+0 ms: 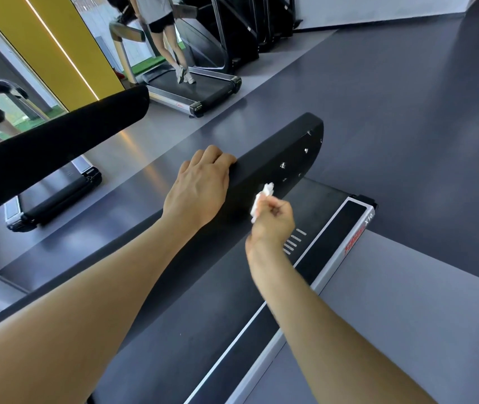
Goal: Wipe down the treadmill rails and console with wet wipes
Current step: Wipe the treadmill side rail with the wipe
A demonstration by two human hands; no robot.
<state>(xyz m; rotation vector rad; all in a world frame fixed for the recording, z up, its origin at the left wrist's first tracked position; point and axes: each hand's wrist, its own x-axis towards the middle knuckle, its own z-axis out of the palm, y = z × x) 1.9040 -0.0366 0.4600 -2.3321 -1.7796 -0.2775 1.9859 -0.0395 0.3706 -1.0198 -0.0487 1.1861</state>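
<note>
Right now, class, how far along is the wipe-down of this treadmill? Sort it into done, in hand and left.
Done: nothing can be confirmed; no rail shows a clear wiped stretch. In hand: the right hand pinches a crumpled wet wipe against the black side rail, while the left hand grips its top edge. Left: the white flecks near the rail's end, the other rail, and the console, which is out of view.

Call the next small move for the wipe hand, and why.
Probably slide the right hand with the wipe further toward the rail end. White specks still dot the surface beyond the wipe, and the left hand already grips the rail's far edge, steadying it.
</note>
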